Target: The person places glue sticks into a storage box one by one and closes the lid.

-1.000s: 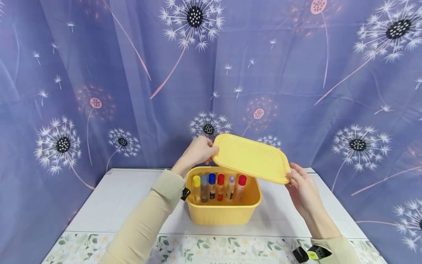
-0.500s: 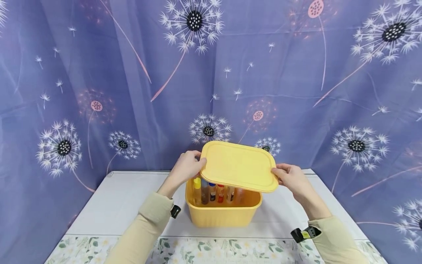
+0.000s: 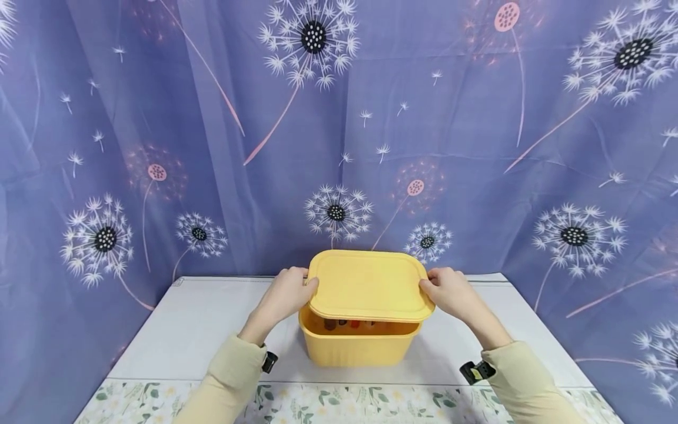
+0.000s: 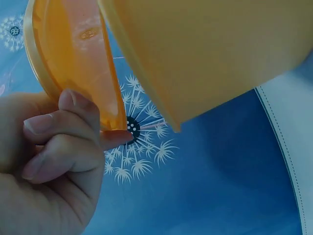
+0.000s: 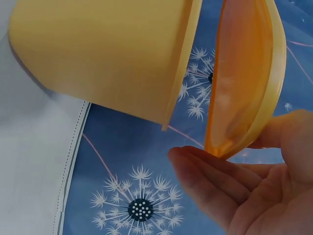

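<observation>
A yellow lid (image 3: 371,284) hangs just above a yellow plastic box (image 3: 360,351), its far edge tilted up. My left hand (image 3: 284,295) pinches the lid's left end, thumb on top. At the opposite end my right hand (image 3: 455,296) pinches the lid in the same way. Through the front gap the lower parts of several small bottles (image 3: 355,324) show inside the box; their caps are hidden under the lid. Both wrist views show a gap between the lid (image 4: 73,54) and the rim of the box (image 5: 112,58).
The box stands on a white tabletop (image 3: 201,330). A floral strip (image 3: 339,403) runs along the front. Behind and at both sides hangs a purple curtain (image 3: 265,224) with dandelion prints.
The lid has moved left and down, from a slant off to the right to level side to side over the box. Both hands have kept hold, and the bottle caps have become hidden.
</observation>
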### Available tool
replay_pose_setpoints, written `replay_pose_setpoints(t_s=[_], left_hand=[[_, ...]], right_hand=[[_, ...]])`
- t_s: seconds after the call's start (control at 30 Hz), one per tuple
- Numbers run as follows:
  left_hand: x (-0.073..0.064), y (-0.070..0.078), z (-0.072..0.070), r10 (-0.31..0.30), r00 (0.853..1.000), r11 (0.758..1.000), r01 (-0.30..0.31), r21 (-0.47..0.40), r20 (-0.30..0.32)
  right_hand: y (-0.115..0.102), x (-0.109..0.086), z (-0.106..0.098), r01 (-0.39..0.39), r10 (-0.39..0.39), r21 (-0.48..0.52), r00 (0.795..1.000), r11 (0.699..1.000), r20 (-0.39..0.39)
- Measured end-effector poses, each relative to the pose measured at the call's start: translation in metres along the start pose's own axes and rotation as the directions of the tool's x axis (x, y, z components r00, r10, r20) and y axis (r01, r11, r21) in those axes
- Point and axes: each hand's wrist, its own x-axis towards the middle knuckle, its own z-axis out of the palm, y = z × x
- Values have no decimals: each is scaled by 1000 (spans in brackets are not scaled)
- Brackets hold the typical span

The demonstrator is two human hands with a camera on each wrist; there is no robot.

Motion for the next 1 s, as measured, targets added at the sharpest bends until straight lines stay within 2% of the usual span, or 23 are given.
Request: replay_pose_setpoints(t_s=[0.3, 0.5, 0.63, 1.0], left_hand=[[-16, -13, 12, -15, 1000, 1000, 15, -24, 13], [-24, -17, 15, 10, 999, 1000, -10, 10, -30], [-26, -19, 18, 8, 999, 999, -6, 32, -50], [-27, -26, 26, -44, 998, 997, 47, 64, -42]], right_hand=[[-1, -3, 15, 20, -20, -30, 1000, 999, 3], [-2, -6, 24, 34, -34, -25, 999, 999, 6], [-2, -7, 28, 11, -11, -16, 1000, 1000, 13], [-1, -7, 33, -12, 12, 0, 1000, 1000, 22]])
